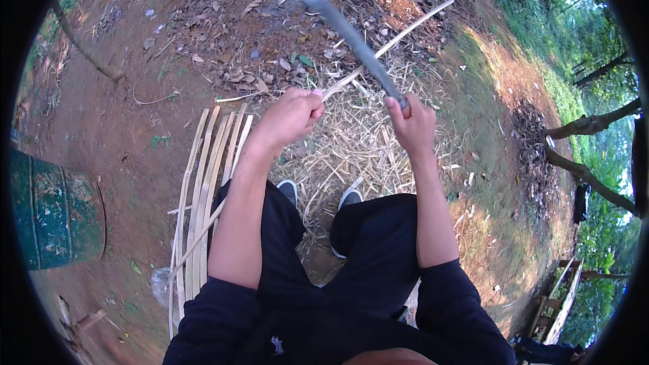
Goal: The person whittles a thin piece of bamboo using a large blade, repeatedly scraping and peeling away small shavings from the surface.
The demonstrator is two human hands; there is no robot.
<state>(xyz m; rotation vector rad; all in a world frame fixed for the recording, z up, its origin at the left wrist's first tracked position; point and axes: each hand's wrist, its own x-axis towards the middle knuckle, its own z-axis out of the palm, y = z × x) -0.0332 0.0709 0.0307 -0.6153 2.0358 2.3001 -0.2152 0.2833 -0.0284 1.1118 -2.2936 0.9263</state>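
Noting one pale strip [405, 35] in front of us, slanting up and rightward from our left hand [292, 116], which is clenched on its near end. Our right hand [416, 124] grasps the lower end of a long grey blade [353, 37]; blade and strip cross in view, contact we cannot tell. Beneath: loose shavings [358, 142]. To our left: long strips [205, 182] side by side, then a green drum [57, 213].

Ground [138, 182]: reddish-brown earth, scattered dry leaves [260, 86]
Drum [54, 209]: green, scuffed, left edge
Trunks [595, 124]: slender, slanting, right side
Foliage [503, 3]: dense, green, upper right
Light: daylight, sunlit patches [499, 64] on ground
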